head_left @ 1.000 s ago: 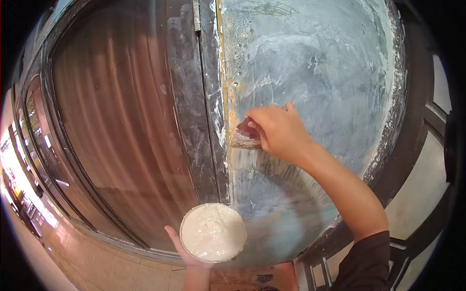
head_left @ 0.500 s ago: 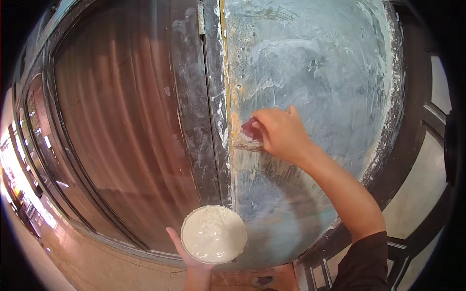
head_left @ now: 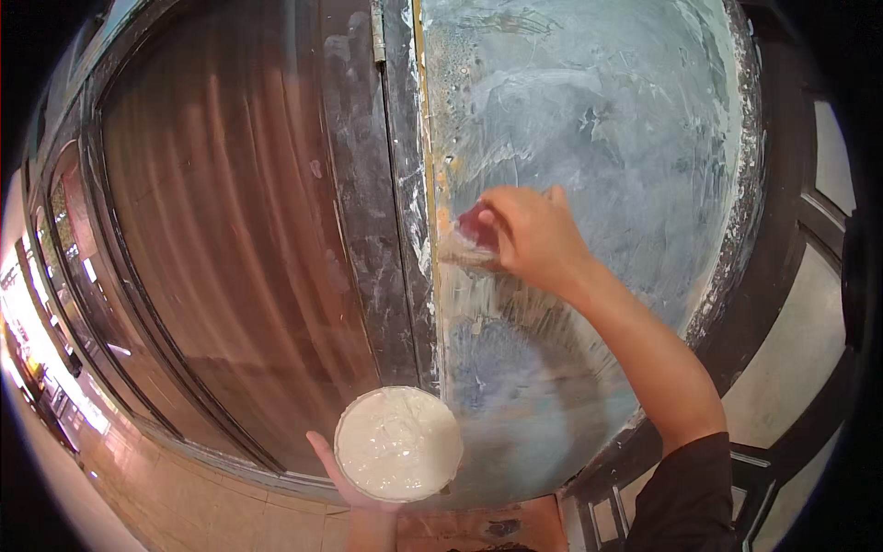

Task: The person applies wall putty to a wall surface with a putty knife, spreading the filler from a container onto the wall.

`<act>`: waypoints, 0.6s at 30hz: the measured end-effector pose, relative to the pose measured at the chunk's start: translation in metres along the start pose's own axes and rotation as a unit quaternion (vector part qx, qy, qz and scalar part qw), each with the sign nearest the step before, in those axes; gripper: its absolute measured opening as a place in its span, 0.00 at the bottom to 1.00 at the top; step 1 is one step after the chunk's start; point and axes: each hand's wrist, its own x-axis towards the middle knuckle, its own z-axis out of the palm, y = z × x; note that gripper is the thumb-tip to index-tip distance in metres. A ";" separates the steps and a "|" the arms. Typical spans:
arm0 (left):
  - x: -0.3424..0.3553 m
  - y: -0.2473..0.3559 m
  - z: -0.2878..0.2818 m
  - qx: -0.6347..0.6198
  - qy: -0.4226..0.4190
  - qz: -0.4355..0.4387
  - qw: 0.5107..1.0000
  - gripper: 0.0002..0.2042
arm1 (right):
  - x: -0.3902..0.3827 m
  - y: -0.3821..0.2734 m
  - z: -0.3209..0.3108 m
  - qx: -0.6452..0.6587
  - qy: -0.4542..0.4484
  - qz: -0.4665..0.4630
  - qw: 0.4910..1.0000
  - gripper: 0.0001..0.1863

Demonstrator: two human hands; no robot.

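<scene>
Head view, logged from my remote seat; clock centred on the view.

Item: right hand [head_left: 538, 235], 1 o'clock; fingers pinched round a flat red-handled tool [head_left: 475, 224], brush or scraper, too blurred for me to tell which. Its pale edge appears to meet the wall [head_left: 625, 184], just beside a yellowish strip [head_left: 424, 110].

Item: left hand [head_left: 354, 492], between 6 and 7 o'clock; grasps a bowl [head_left: 337, 451] from beneath, thumb out beside the rim, other fingers hidden.

Item: creamy mix [head_left: 398, 443], pale and glossy, filling most of the bowl.

Item: wall, grey-blue, spanning 12 to 4 o'clock; pale streaks [head_left: 515, 299] just below the tool.

Item: dark post [head_left: 363, 184], 11 o'clock, metal hinge [head_left: 378, 37] near its top.

Handling note, my judgement: the step in hand is a stroke along the wall's edge. I want the edge flat, pressure even, strokes parallel to the strip and each pass overlapping the streaks; I would stop short of the post, towards 9 o'clock, and keep the bowl level below to catch drips.

Changes against half a second ago: right hand and tool sit slightly higher, towards 12 o'clock; the tool's edge is more smeared by motion; the bowl lies a touch nearer 9 o'clock; both grips look the same
</scene>
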 end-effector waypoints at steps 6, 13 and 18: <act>-0.001 0.002 0.002 -0.071 0.023 -0.002 0.997 0.52 | 0.003 0.015 -0.020 0.103 0.048 0.095 0.989 0.06; -0.002 0.001 -0.005 0.087 -0.032 0.027 0.995 0.51 | -0.022 0.000 0.010 0.023 -0.029 -0.007 0.999 0.01; 0.004 0.000 -0.015 0.066 -0.043 0.006 0.997 0.52 | 0.015 0.023 -0.022 0.076 0.072 0.127 0.986 0.06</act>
